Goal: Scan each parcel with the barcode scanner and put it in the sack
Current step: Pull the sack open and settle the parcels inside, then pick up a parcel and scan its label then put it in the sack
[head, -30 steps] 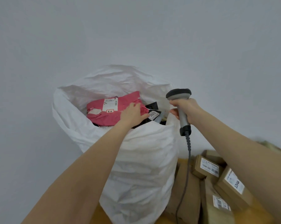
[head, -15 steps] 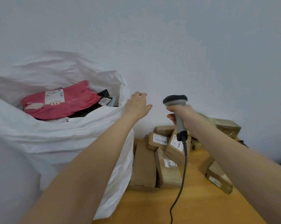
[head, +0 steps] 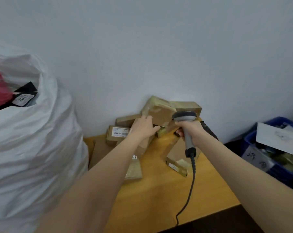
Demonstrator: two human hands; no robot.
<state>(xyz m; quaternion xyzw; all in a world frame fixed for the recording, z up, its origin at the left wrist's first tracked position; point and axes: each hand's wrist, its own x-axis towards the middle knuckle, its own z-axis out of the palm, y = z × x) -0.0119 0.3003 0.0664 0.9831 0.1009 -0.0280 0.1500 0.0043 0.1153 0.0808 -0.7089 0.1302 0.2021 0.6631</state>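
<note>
The left hand (head: 143, 128) is laying relaxed, open fingers (head: 146, 118) against the taped parcel (head: 160, 113) at twelve o'clock; the right hand (head: 193, 132) is gripping the barcode scanner (head: 189, 144), fingers curled round it.

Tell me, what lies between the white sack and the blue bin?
In the head view: a wooden table bearing a pile of cardboard parcels, the left hand touching them, the right hand gripping the barcode scanner.
</note>
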